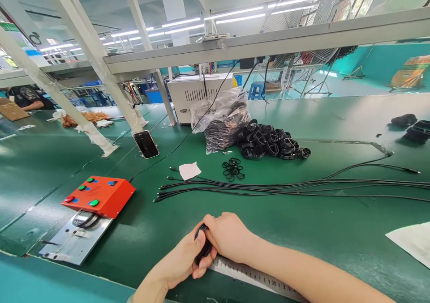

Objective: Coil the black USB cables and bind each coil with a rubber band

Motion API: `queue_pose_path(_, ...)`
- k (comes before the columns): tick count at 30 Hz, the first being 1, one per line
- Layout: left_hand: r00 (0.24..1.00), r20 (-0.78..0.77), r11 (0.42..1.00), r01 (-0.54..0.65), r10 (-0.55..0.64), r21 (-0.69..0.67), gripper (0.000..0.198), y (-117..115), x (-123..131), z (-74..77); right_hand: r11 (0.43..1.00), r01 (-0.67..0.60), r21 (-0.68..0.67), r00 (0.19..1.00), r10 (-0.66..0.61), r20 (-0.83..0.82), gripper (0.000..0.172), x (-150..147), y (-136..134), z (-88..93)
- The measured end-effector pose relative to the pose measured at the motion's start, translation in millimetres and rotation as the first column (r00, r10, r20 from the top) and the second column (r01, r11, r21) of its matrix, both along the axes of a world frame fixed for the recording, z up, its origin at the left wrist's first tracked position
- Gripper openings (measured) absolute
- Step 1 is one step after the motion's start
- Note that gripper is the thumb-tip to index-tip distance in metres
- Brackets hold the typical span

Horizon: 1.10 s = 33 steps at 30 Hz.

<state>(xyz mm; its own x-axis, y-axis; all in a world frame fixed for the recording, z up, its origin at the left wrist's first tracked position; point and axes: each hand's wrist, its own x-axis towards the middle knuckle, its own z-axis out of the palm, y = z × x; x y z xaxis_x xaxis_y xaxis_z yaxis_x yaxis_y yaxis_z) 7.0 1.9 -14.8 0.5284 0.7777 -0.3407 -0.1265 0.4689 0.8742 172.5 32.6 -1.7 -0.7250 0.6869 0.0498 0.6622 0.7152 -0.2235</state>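
Note:
Between my two hands is a tightly coiled black cable (203,245). My left hand (184,256) has its fingers and thumb wrapped round the coil. Over the coil's upper right side, my right hand (231,236) is closed against it, its fingertips partly hidden. A metal ruler (248,274) lies on the bench just below my hands, partly covered by the right forearm. Beyond the hands, several straight black cables (235,187) stretch to the right. Small black rubber bands (233,169) lie in a loose bunch behind them, near a white paper scrap (190,171).
A pile of coiled cables (268,139) sits by a clear plastic bag (221,124). At left stand a red button box (104,195) and a metal plate (75,240) with a gauge. A phone (146,144) leans on a post; white paper (413,242) lies right.

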Motion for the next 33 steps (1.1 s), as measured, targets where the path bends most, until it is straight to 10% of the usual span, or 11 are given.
queue_pose_path(9,1.0,-0.012,1.0,0.026,-0.026,-0.009,0.076,-4,10,1.6,0.949,0.232,-0.214,0.972,-0.22,0.077,0.016,-3,-11,19.2)
queue_pose_path(15,0.998,-0.03,0.998,-0.049,0.05,0.037,0.07,-4,13,11.7,0.711,0.119,-0.693,0.851,-0.433,-0.298,0.009,17,-6,40.4)
queue_pose_path(22,0.994,0.021,0.992,-0.107,0.106,0.06,0.07,-2,11,10.1,0.529,-0.03,-0.848,0.683,-0.608,-0.404,0.023,16,-5,30.5)
queue_pose_path(33,0.996,0.035,0.995,-0.087,0.085,0.055,0.071,-4,11,7.0,0.563,0.056,-0.824,0.705,-0.607,-0.367,0.028,9,-13,30.9)
